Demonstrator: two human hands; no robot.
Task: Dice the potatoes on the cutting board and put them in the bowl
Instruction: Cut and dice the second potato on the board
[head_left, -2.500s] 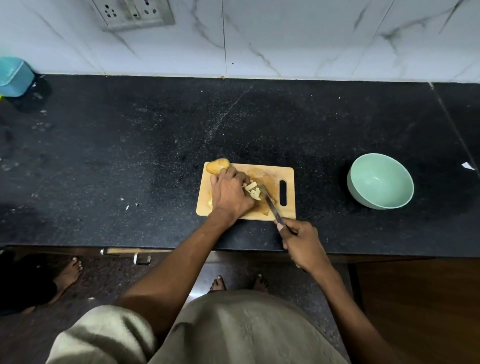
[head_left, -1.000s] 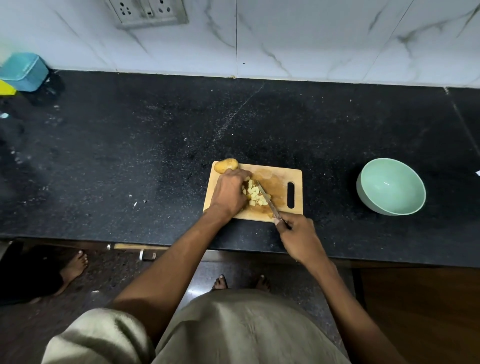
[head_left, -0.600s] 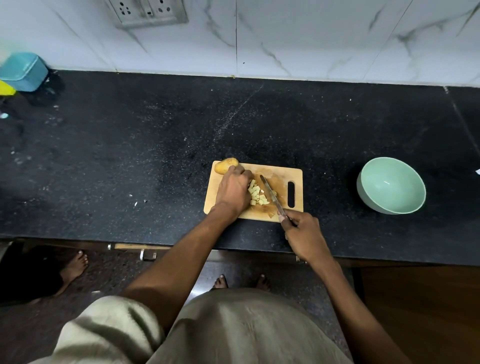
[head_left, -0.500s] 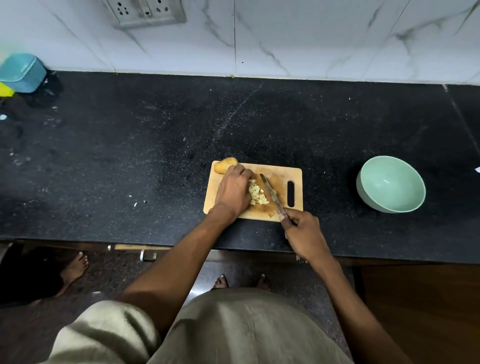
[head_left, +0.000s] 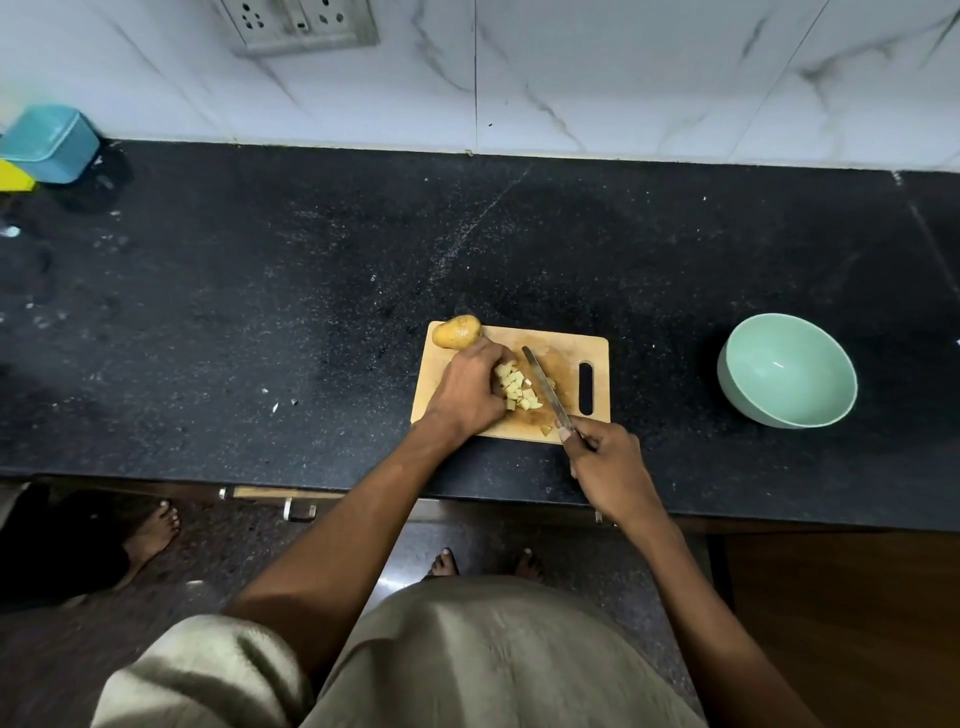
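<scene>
— Gripping the knife (head_left: 546, 388) by its handle, the right hand (head_left: 609, 467) has its fingers curled round it, just off the near edge of the cutting board (head_left: 569, 349). The blade slants away from that hand, up and to the left, across the board.

— And what lies against the blade?

— A small heap of potato dice (head_left: 514, 389) sits just left of the blade, between it and the left hand (head_left: 467, 392). I cannot tell whether the edge touches the pieces or the wood.

— What is the left hand doing?

— It rests on the board with fingers bent down at the left side of the dice. Whether it holds an uncut piece underneath, or only presses against the heap, is hidden by the hand itself.

— Any potato uncut?

— One whole potato (head_left: 457, 331), skin on, lies just beyond the left hand's knuckles, at the board's far left corner, partly over the edge.

— The bowl?

— A pale green bowl (head_left: 787, 370) stands on the black counter (head_left: 260, 312) well to the right of the knife hand, apart from the board, with nothing visible inside. A blue container (head_left: 49, 143) sits far off to the left by the wall.
</scene>
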